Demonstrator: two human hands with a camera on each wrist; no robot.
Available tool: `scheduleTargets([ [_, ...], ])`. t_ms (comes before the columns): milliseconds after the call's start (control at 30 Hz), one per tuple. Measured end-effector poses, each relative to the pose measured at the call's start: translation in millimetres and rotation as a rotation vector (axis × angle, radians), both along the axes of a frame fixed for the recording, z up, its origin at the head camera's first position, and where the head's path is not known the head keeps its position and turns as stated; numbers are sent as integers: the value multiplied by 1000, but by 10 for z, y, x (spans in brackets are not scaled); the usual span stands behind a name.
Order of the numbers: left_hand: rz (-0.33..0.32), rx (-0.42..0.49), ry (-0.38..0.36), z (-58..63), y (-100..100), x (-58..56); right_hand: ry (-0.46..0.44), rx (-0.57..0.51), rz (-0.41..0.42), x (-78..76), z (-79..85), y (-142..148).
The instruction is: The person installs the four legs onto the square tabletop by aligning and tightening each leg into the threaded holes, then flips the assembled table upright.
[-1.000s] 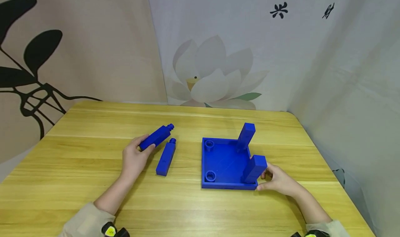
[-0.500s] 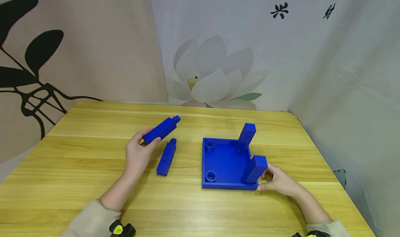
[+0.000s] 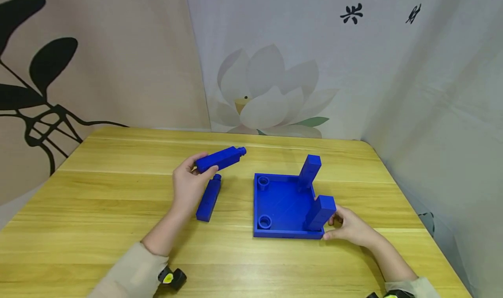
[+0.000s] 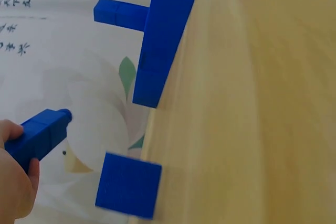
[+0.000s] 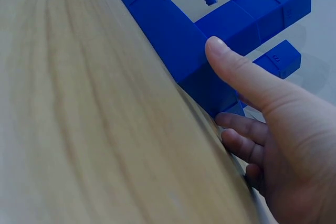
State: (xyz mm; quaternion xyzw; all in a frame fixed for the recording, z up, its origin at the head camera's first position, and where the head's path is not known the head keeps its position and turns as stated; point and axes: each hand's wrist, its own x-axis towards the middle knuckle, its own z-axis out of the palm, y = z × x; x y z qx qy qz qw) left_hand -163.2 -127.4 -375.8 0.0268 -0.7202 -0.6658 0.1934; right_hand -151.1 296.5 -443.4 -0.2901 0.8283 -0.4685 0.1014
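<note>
Above the left part of the table (image 3: 235, 263), my L hand (image 3: 187, 186) pinches the held leg (image 3: 220, 159) by its plain end btw. thumb and fingers, tilted, knob end up and pointing R. My R hand (image 3: 351, 229) holds the R near corner of the tray base (image 3: 287, 234), which sits flat on the table, thumb on the near side.

Progress, I'd judge: approx. half done. Far standing leg (image 3: 309, 172) and near standing leg (image 3: 320, 213) are up along the tray's R side; whether they're fully seated I can't tell. Left to do: far socket (image 3: 263, 183) and near socket (image 3: 265, 222), both bare, on the L side. One leg's in hand, the spare leg (image 3: 208, 199) lies on the table, just under my L hand, so the count matches.

Materials: all blue parts look like rigid plastic, prob. matte. Legs = square-section bars w/ crisp edges, a narrower stepped knob at one end of each loose one. Tray = shallow square w/ raised walls; sockets = short round rings. Table: smooth, yellowish wood grain.
</note>
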Motion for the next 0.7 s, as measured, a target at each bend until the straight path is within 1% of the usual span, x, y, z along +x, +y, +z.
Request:
scheduleTargets([
  [133,-6,-19,-2,46,95,-32,0,-15,16,-5,-11,4],
  [233,-8,-20,15,80,163,-66,-4,-22,24,-9,-16,7],
  [467,-40,39,102,150,323,-143,17,-29,19,-7,-7,8],
  [600,-62,63,136,173,411,-177,23,-31,24,-1,1,-2],
  [700,-81,74,146,183,474,-198,15,-31,24,0,-2,0],
])
